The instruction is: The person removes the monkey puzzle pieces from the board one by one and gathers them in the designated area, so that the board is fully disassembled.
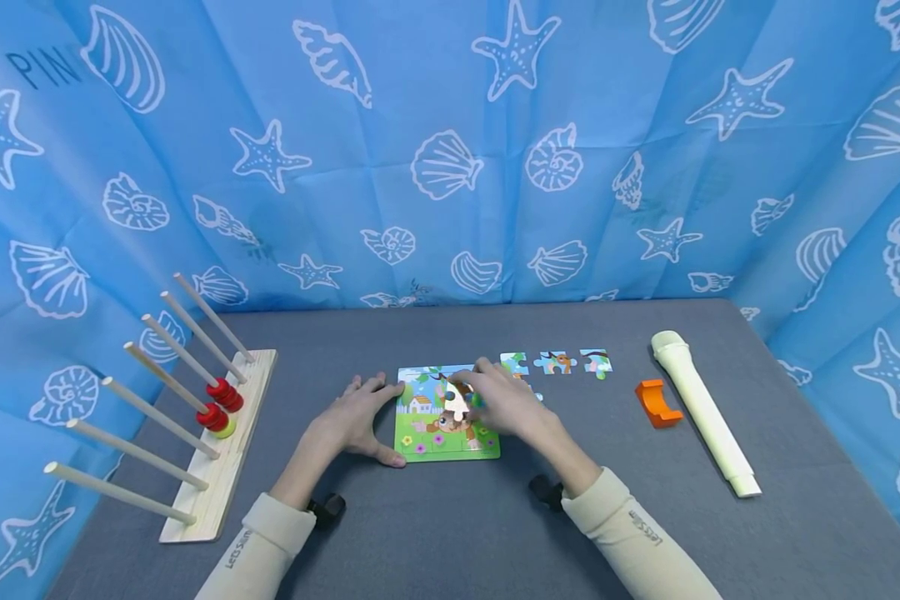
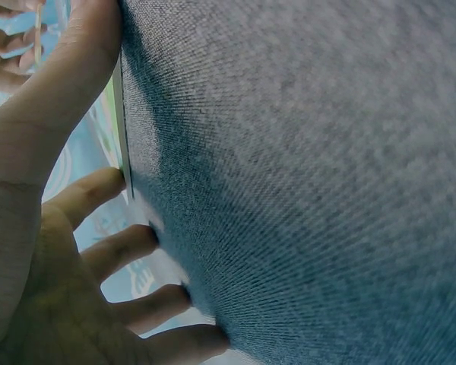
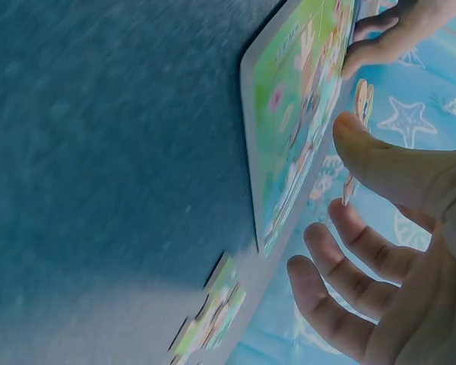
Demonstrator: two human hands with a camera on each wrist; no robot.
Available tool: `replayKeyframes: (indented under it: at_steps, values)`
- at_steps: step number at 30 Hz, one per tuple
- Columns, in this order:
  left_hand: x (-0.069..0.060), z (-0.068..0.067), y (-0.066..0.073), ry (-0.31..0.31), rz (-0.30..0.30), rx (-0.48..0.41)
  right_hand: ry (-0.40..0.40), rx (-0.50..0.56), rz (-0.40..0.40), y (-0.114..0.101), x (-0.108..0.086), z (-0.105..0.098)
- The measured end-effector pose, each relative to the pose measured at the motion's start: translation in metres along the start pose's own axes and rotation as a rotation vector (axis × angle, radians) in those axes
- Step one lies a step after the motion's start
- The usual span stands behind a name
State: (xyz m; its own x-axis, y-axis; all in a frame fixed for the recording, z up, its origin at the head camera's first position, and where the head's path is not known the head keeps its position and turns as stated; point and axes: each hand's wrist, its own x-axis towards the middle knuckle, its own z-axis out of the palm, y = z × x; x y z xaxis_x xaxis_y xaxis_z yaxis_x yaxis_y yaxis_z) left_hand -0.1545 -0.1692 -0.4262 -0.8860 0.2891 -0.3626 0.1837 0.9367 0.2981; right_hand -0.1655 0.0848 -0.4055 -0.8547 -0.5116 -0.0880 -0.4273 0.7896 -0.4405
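1. By the right hand (image 1: 501, 400), a puzzle piece (image 3: 363, 99) is pinched over the puzzle board (image 1: 450, 456).
2. A white gap (image 1: 457, 406) is seen beside the right hand, farther from the left hand (image 1: 354, 422).
3. By that wide-spread hand, the board's left edge is touched.

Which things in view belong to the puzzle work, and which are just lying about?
Puzzle work:
- puzzle board, touched by the left hand
- puzzle piece pinched in the right hand
- loose pieces beyond the right hand

Lying about:
- wooden peg rack with red rings
- orange curved block
- pale microphone-shaped stick
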Motion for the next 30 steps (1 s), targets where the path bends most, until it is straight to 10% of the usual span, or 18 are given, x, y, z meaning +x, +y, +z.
replayKeyframes:
  at_steps: [30]
  values:
    - [-0.002,-0.001,0.001,-0.002,0.005,-0.011,-0.053,-0.088,0.123,0.101,-0.046,-0.040]
